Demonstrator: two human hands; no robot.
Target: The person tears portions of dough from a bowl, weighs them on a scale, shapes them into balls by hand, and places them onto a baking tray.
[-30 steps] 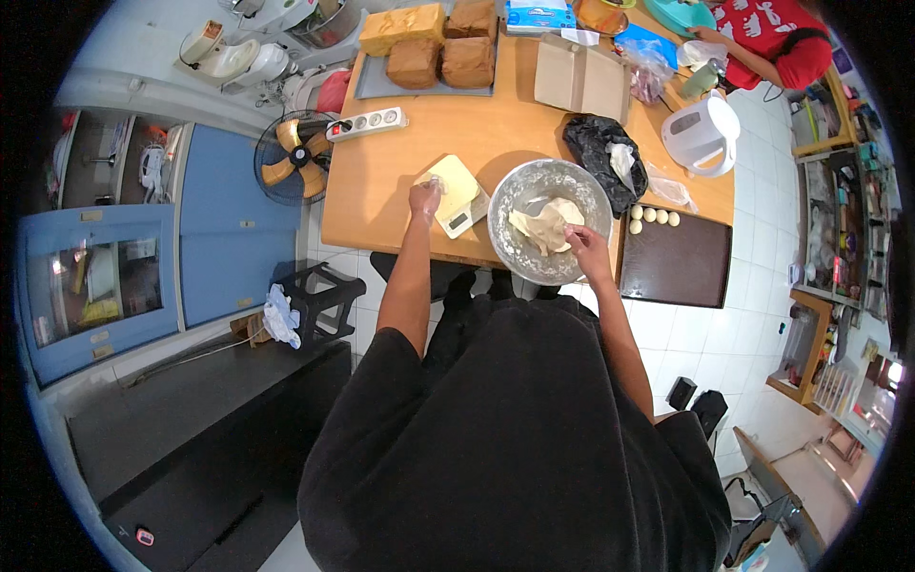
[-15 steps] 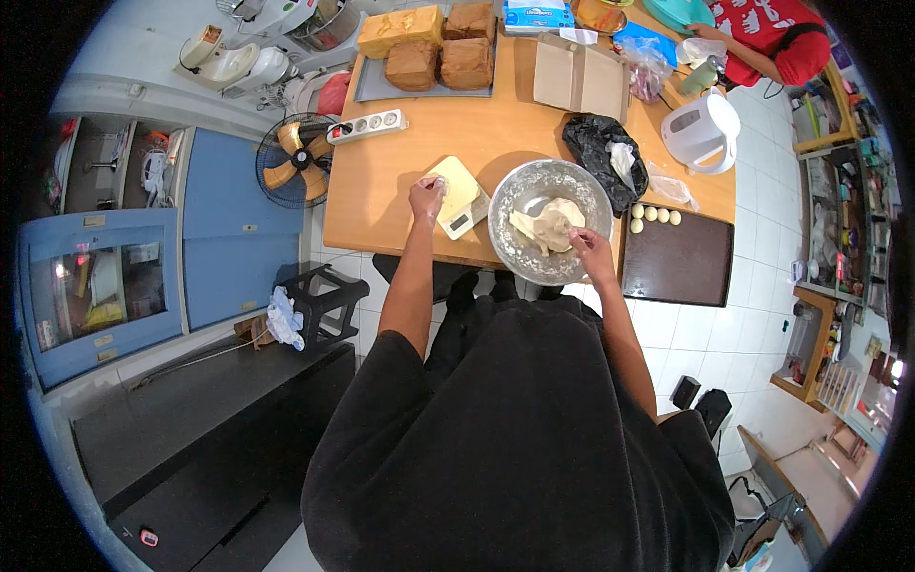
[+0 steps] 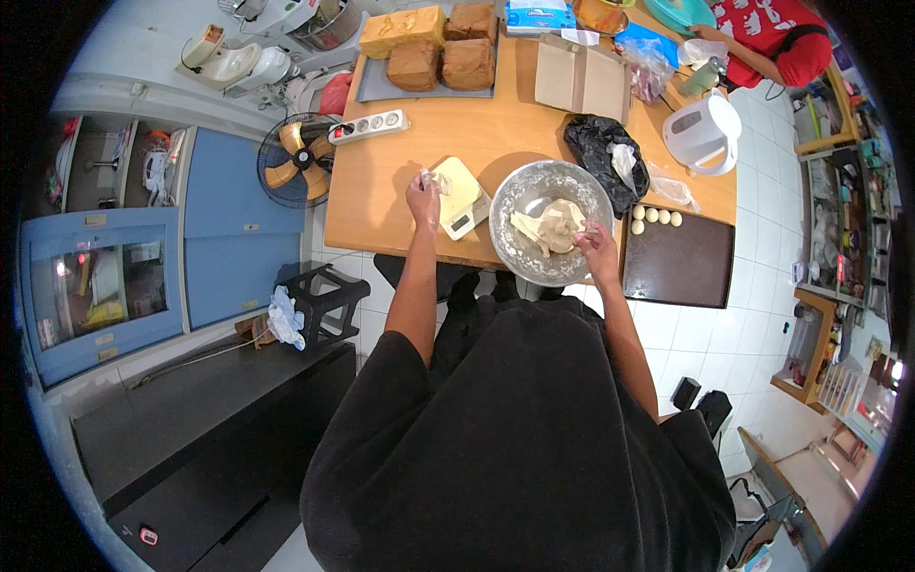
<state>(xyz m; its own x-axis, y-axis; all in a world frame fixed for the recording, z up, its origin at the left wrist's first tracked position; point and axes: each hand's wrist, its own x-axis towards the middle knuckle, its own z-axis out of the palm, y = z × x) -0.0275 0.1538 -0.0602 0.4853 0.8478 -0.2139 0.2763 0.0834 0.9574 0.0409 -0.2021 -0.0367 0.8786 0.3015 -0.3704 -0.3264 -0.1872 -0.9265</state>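
Note:
A steel mixing bowl stands at the table's near edge, its inner wall flecked with dough. Pale dough lies in it in a loose, uneven lump. My right hand, in a clear plastic glove, reaches over the bowl's right rim and pinches the lump's right edge. To the left lies a kitchen scale with a pale yellow square top. Beside its left edge my left hand, also in clear plastic, has its fingers bent together; anything between them is too small to make out.
Several dough balls sit on a dark tray at the right. Behind the bowl are a black plastic bag, an opened cardboard box and a white kettle. Brown loaves and a power strip lie farther left. Another person stands far right.
My right hand has drawn slightly right, toward the bowl's rim. My left hand has shifted a little left and turned at the wrist, beside the scale.

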